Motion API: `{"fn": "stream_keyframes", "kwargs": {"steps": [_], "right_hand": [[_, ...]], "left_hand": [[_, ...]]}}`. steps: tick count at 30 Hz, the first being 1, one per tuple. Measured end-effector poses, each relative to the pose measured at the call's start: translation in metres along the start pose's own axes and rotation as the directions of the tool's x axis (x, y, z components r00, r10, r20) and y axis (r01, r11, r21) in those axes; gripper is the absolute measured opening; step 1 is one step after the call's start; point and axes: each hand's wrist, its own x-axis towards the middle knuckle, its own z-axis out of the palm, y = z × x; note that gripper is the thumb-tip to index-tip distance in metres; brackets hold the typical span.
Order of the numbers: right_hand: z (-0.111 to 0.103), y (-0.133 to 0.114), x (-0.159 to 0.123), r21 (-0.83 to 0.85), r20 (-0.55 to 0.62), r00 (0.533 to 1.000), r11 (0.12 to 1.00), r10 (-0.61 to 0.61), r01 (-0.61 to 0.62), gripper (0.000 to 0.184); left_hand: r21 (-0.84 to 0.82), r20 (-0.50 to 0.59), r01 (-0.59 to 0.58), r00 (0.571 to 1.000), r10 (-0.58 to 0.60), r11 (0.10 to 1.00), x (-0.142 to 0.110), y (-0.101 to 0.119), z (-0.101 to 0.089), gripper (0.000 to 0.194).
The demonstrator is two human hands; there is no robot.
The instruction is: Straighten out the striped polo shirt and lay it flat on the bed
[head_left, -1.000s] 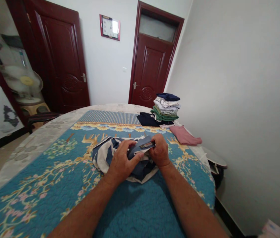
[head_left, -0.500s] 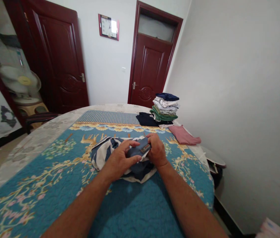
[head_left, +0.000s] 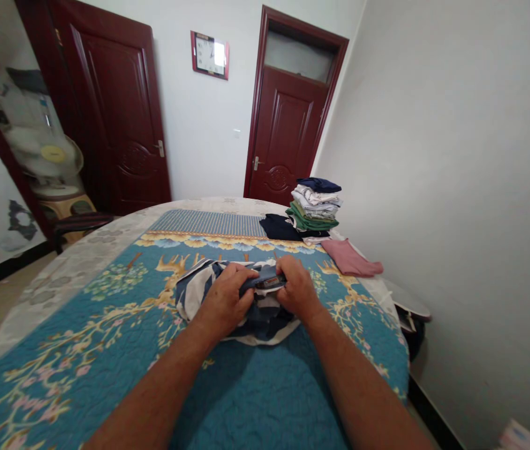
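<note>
A navy and white striped garment lies bunched on the blue floral quilt in the middle of the table. My left hand and my right hand both grip its dark collar part, fingers curled around the fabric. A small label shows on the cloth between the two hands. The hands sit close together, a little above the bundle.
A stack of folded clothes stands at the far right of the table, with a dark garment beside it and a pink cloth near the right edge. Two dark red doors and a wall clock are behind. A fan stands at the left.
Both hands have rolled the collar part forward and down onto the bundle; the label, plainly seen before, is now mostly tucked between the hands.
</note>
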Motion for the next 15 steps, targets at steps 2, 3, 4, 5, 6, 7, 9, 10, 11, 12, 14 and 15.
{"fn": "stream_keyframes", "kwargs": {"steps": [2, 3, 4, 5, 6, 7, 9, 10, 11, 12, 14, 15], "right_hand": [[-0.003, -0.003, 0.001, 0.036, 0.05, 0.999, 0.999, -0.011, 0.009, 0.023], [-0.005, -0.005, 0.002, 0.073, 0.079, 0.997, 0.997, -0.014, 0.008, 0.024], [-0.007, -0.007, 0.003, 0.122, 0.112, 0.994, 0.993, -0.016, 0.003, 0.024], [-0.009, -0.007, 0.003, 0.178, 0.149, 0.989, 0.984, -0.016, -0.011, 0.024], [-0.011, -0.008, 0.003, 0.238, 0.188, 0.982, 0.971, -0.011, -0.035, 0.025], [-0.013, -0.007, 0.003, 0.301, 0.229, 0.973, 0.951, -0.001, -0.07, 0.027], [-0.016, -0.004, 0.003, 0.408, 0.305, 0.952, 0.898, 0.034, -0.163, 0.029], [-0.017, -0.003, 0.003, 0.44, 0.33, 0.942, 0.874, 0.054, -0.205, 0.03], [-0.018, -0.002, 0.003, 0.456, 0.345, 0.936, 0.86, 0.066, -0.229, 0.03], [-0.018, -0.002, 0.004, 0.456, 0.35, 0.934, 0.859, 0.064, -0.23, 0.03], [-0.019, -0.005, 0.005, 0.42, 0.334, 0.942, 0.892, 0.017, -0.165, 0.033], [-0.019, -0.007, 0.006, 0.389, 0.311, 0.95, 0.915, -0.017, -0.111, 0.033]], "left_hand": [[-0.024, -0.009, 0.023, 1.0, -0.023, 0.999, 0.001, -0.006, -0.001, 0.035], [-0.039, -0.003, 0.035, 0.999, -0.035, 0.999, 0.002, -0.009, -0.002, 0.036], [-0.053, 0.002, 0.047, 0.999, -0.047, 0.997, 0.003, -0.012, -0.004, 0.036], [-0.062, 0.002, 0.058, 0.998, -0.058, 0.996, 0.004, -0.013, -0.005, 0.036], [-0.066, 0.0, 0.066, 0.998, -0.066, 0.996, 0.004, -0.014, -0.007, 0.036], [-0.065, 0.0, 0.069, 0.998, -0.069, 0.996, 0.005, -0.015, -0.008, 0.036], [-0.055, -0.005, 0.066, 0.998, -0.066, 0.996, 0.005, -0.015, -0.01, 0.036], [-0.047, -0.009, 0.064, 0.998, -0.064, 0.997, 0.005, -0.015, -0.01, 0.036], [-0.038, -0.012, 0.063, 0.998, -0.063, 0.997, 0.005, -0.014, -0.009, 0.036], [-0.03, -0.015, 0.063, 0.998, -0.063, 0.998, 0.005, -0.014, -0.009, 0.036], [-0.015, -0.027, 0.063, 0.998, -0.063, 0.998, 0.004, -0.014, -0.008, 0.036], [-0.007, -0.029, 0.055, 0.998, -0.056, 0.998, 0.004, -0.014, -0.008, 0.036]]}}
